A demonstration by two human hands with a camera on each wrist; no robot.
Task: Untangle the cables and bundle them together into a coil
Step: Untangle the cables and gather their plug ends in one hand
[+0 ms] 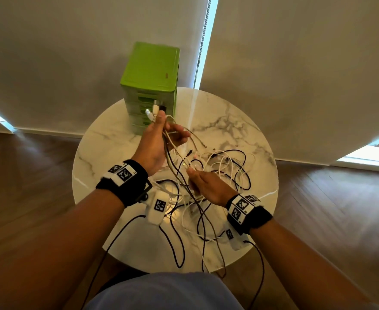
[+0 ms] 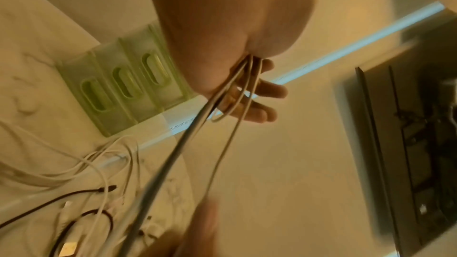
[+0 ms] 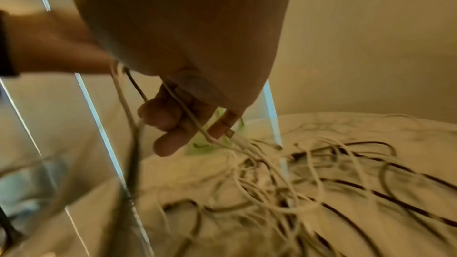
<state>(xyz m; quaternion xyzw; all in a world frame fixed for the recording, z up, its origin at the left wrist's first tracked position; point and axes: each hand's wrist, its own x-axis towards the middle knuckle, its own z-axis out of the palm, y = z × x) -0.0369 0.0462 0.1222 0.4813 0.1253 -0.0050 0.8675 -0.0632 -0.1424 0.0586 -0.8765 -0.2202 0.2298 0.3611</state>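
Observation:
A tangle of white and black cables (image 1: pixel 219 173) lies spread on the round marble table (image 1: pixel 240 121). My left hand (image 1: pixel 159 139) is raised above the table and grips a bunch of cable ends, their plugs (image 1: pixel 153 110) sticking up past the thumb. In the left wrist view the same cables (image 2: pixel 237 93) run down out of its curled fingers. My right hand (image 1: pixel 204 184) is lower and to the right, pinching a white cable (image 3: pixel 197 126) between thumb and fingers just above the pile (image 3: pixel 321 179).
A green plastic drawer unit (image 1: pixel 151 86) stands at the table's back edge, just behind my left hand. Several cable loops hang over the near rim towards my lap. Wooden floor surrounds the table; blinds cover the wall behind.

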